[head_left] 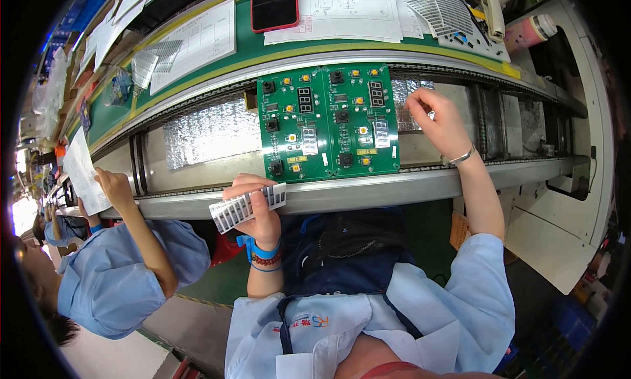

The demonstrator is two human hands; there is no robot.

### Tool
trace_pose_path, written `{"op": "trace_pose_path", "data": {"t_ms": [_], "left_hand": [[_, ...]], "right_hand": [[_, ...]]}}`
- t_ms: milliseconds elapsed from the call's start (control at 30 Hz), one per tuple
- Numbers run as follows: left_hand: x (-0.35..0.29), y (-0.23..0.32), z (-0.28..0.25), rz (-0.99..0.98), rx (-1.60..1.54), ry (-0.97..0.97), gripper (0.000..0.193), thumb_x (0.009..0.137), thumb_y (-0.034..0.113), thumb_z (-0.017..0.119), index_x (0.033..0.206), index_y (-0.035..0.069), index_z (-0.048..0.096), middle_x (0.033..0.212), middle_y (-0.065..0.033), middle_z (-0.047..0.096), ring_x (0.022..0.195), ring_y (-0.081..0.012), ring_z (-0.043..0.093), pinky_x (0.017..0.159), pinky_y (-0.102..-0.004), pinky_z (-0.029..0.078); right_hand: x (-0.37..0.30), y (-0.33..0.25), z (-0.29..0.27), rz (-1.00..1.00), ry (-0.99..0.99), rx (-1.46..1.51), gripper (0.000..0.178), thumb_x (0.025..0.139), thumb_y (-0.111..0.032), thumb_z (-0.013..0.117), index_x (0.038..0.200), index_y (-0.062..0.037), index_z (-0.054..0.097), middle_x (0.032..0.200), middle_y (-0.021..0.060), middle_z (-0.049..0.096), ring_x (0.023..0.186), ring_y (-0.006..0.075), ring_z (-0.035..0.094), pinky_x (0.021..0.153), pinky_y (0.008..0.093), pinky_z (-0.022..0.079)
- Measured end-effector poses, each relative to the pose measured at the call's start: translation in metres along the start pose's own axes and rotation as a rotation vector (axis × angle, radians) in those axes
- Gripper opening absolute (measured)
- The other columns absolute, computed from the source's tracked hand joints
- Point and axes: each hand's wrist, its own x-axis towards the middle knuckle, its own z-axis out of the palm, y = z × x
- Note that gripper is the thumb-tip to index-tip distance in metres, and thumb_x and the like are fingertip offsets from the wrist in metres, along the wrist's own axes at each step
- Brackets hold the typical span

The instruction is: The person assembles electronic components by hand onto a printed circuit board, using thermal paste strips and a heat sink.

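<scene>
My left hand (257, 211) grips a light, bendy part strip (248, 206) by its edge; right hand (439, 119) pinches something tiny by the board (328, 123), can't tell what.

My left hand (257, 211) grips a ribbed strip of parts (248, 205) just at the near rail (368, 190) of the conveyor. Directly beyond that grip, on the conveyor, lies the double circuit board (328, 123). My right hand (442, 121) rests at the board's right edge, well to the right of and beyond my left. Farther behind the board, on the bench (243, 47), lie a phone (275, 6) and paper sheets (194, 45). Far to the left of my grip, a co-worker's hand (113, 187) holds a paper (84, 172).
</scene>
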Motion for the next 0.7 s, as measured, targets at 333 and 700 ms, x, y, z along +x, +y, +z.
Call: {"op": "trace_pose_path", "data": {"t_ms": [333,700], "left_hand": [[-0.001,0.001,0.005,0.013,0.016,0.019,0.013,0.083,0.014,0.049,0.08,0.002,0.043,0.067,-0.0124,0.049,0.062,-0.0169,0.046,0.06,-0.0267,0.037],[-0.001,0.0,0.0,0.007,0.011,0.008,0.013,0.083,0.014,0.049,0.08,0.002,0.043,0.068,-0.0123,0.048,0.062,-0.0175,0.047,0.059,-0.0268,0.038]], "right_hand": [[0.001,-0.004,-0.001,-0.343,0.109,-0.084,0.007,0.077,-0.007,0.058,0.082,-0.0015,0.059,0.078,0.0077,0.053,0.072,0.02,0.054,0.064,0.0288,0.044],[0.002,0.004,-0.005,-0.048,0.073,-0.09,0.013,0.08,-0.012,0.057,0.08,0.0011,0.058,0.073,0.0082,0.053,0.062,0.0172,0.054,0.057,0.0265,0.043]]}}
